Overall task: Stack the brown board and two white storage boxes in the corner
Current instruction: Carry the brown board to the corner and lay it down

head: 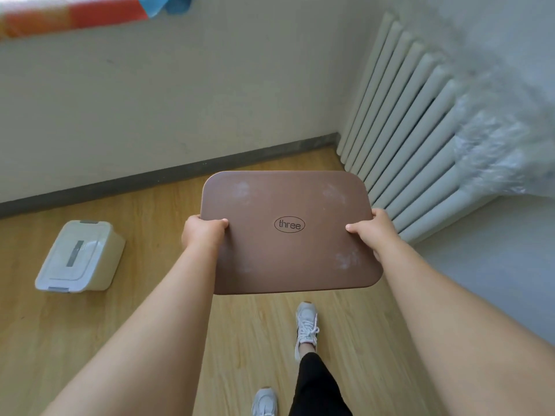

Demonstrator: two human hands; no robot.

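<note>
Holding the board (288, 232) flat in front of me, I have a hand on each short side, above the wood floor (150, 295) and short of the corner. My left hand (201, 235) wraps the left edge: the thumb lies on the top face, its tip reaching in toward the middle, and the other fingers are hidden below the board, so that hand is clamped on it. My right hand (374, 232) does the same on the right edge, thumb on top pointing inward, remaining fingers out of sight underneath. Both grips sit around the middle of their sides, level with the oval "three" mark in the board's centre, which lies between the two thumbs. The top face shows pale smudges near its corners.

One box (79, 256), white with a lid and grey latches, rests on the floor to my left, well apart from the board and near the wall (180, 100). I see only that one box. A radiator (414, 139) lines the wall on the right, just beyond the board's far right corner. My shoes (306, 322) show on the floor below the board.
</note>
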